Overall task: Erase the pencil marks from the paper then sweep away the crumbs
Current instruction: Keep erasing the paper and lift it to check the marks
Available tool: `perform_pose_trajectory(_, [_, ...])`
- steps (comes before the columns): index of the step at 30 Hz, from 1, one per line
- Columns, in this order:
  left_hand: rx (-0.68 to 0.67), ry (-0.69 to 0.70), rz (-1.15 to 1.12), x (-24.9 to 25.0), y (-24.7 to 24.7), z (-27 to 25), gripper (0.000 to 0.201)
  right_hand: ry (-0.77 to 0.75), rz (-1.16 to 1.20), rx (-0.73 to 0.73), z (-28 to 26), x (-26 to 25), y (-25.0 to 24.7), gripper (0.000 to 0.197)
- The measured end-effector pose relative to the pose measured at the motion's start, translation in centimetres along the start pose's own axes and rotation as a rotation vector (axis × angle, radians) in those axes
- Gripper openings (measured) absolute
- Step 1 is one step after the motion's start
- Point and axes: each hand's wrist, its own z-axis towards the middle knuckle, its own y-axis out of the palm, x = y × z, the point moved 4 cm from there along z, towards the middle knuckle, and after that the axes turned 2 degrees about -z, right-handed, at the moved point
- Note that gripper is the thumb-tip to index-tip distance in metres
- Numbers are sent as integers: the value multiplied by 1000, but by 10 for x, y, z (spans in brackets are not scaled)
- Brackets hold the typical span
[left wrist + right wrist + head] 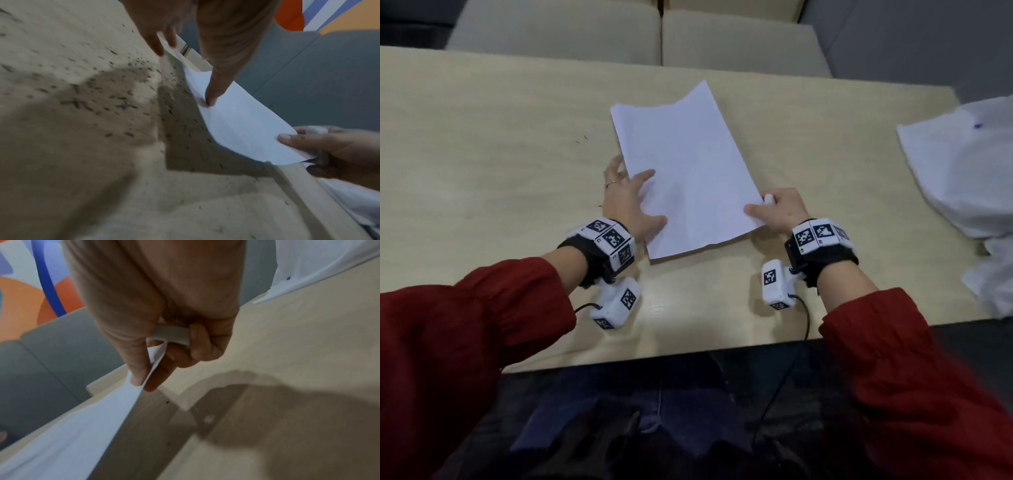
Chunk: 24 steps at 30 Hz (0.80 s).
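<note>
A white sheet of paper [688,164] is held slightly off the pale wooden table [482,154], casting a shadow beneath it. My left hand [630,195] holds its left edge, thumb and a finger on top [209,102], the other fingers at the edge. My right hand [767,205] pinches the near right corner between thumb and finger [144,384]. Its curled fingers also keep a white eraser [172,334]. Dark eraser crumbs [123,97] lie scattered on the table left of and under the paper [246,123]. No pencil marks show clearly on the sheet.
A white cloth [969,171] lies on the table's right end. Cream seat cushions [654,37] stand beyond the far edge. The table's near edge runs just behind my wrists, above my lap.
</note>
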Motion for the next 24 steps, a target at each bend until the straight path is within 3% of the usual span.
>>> perform_pose_trajectory(3, [-31,167,162,20,20,4,68,-21,-143,-61,7,5,-7,19])
perform_pose_trajectory(4, [-118,221,192,28,31,4,59,-35,-199,-69,8,6,-9,19])
perform_pose_trajectory(7, [-464,374,296,48,75,-7,42,-39,-363,-15,9,12,-18,50])
perform_pose_trajectory(9, [-554,481,431,55,99,-13,38,-24,-415,16,6,18,-23,49])
perform_pose_trajectory(11, [-508,524,519,62,110,-10,37,-68,-373,3,7,25,-26,36])
perform_pose_trajectory(14, [-440,422,525,74,114,7,49,-146,-316,-23,4,35,-23,28])
perform_pose_trajectory(19, [-458,380,625,76,124,24,69,-245,-154,79,-4,33,-8,22])
perform_pose_trajectory(24, [-479,371,693,67,130,25,83,-353,-430,38,0,29,13,21])
